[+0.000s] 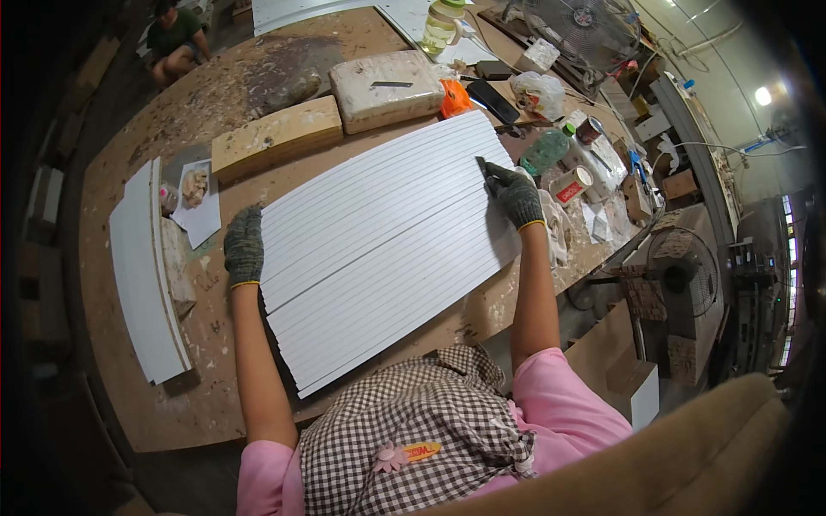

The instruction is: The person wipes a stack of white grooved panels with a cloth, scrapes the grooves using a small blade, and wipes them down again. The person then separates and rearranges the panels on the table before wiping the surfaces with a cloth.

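A wide row of narrow white strips (387, 224) lies side by side across the table in front of me, with a darker gap running along its middle. My left hand (244, 245), in a dark grey knit glove with a yellow cuff, grips the strips' left ends, its fingers together and partly curled. At the far right corner my right hand (516, 198), gloved alike, is closed on a small dark flat blade-like piece (482, 167). That hand rests over the strips' right ends. Its fingertips are partly hidden.
More white strips (142, 284) stand stacked at the left. Beyond lie a wooden block (277, 138), a wrapped block (385, 90), an orange packet (455, 99) and a phone (493, 101). A green bottle (545, 151) and cup (570, 184) stand right. Another person (176, 43) sits far left.
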A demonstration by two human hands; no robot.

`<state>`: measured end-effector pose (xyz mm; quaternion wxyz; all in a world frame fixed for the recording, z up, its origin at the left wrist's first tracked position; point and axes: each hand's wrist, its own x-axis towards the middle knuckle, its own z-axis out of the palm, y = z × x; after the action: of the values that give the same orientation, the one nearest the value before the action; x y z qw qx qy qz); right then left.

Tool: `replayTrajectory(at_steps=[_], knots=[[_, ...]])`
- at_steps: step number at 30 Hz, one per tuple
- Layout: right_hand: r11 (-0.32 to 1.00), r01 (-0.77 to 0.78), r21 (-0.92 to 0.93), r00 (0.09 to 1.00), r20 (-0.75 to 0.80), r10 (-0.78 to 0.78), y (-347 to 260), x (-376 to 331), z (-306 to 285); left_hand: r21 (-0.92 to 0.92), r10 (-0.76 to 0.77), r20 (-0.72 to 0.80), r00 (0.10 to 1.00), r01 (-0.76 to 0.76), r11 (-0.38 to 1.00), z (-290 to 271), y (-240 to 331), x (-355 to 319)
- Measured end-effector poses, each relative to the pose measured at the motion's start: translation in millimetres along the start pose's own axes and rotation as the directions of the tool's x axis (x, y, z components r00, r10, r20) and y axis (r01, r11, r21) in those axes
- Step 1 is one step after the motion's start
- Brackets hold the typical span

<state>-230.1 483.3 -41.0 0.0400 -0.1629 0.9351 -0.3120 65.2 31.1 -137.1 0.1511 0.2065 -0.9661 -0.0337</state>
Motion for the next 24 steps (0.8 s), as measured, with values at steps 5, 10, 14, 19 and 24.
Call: replayTrajectory(at_steps=[5, 10, 14, 19, 24], knots=[[0.995, 0.075, 0.062, 0.991, 0.102, -0.081, -6, -7, 10, 0.091, 0.042, -0.027, 0.999, -0.039, 0.995, 0, -4, -5], [0.998, 0.054, -0.033, 0.999, 0.0, -0.054, -15, -11, 2, -0.113, -0.1, 0.052, 0.994, 0.105, 0.988, -13, 11, 6], [0.98, 0.199, 0.008, 0.966, 0.165, -0.198, -24, -20, 16, 0.053, 0.005, 0.008, 1.0, -0.005, 0.999, -5, 0, -4], [0.998, 0.048, -0.036, 0.999, 0.016, -0.047, -22, -17, 17, 0.018, -0.015, -0.04, 0.999, 0.016, 1.0, -8, 6, 0], [0.991, 0.132, 0.02, 0.985, 0.11, -0.133, -60, -50, 35, 0.064, -0.001, 0.007, 1.0, 0.0, 0.998, -19, 16, 2]])
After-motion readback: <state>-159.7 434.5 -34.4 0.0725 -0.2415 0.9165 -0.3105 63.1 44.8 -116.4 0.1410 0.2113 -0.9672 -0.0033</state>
